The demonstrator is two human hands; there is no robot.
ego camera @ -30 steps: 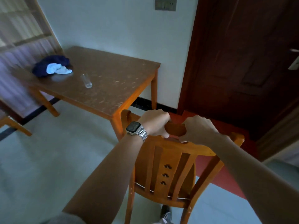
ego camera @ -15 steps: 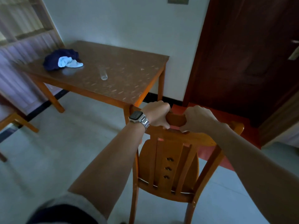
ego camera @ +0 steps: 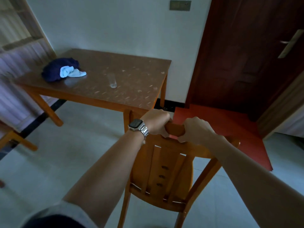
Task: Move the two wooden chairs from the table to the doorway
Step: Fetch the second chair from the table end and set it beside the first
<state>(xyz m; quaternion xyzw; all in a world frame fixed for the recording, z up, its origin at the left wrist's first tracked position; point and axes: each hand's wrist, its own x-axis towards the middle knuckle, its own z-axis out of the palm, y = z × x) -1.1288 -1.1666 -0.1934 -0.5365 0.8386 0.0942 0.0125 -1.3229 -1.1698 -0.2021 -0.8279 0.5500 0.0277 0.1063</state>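
Observation:
An orange wooden chair (ego camera: 162, 175) with a slatted back stands right in front of me, its back toward me. My left hand (ego camera: 156, 123), with a metal watch on the wrist, grips the top rail of the chair. My right hand (ego camera: 195, 130) grips the same rail just to the right. The wooden table (ego camera: 131, 89) stands beyond the chair against the wall. The dark brown door (ego camera: 243, 55) is at the right, with a red mat (ego camera: 230, 129) on the floor before it. Part of another wooden piece (ego camera: 14, 139) shows at the left edge.
On the table lie a dark blue cloth (ego camera: 56, 69) with a pale blue cloth (ego camera: 70, 72) on it, and a clear glass (ego camera: 112, 81). A window frame fills the upper left. The pale tiled floor (ego camera: 65, 153) stretches to the left of the chair.
Both hands keep their grip on the chair's top rail. The table and door have shifted in view as my head and the chair moved; the table now appears farther off and more central.

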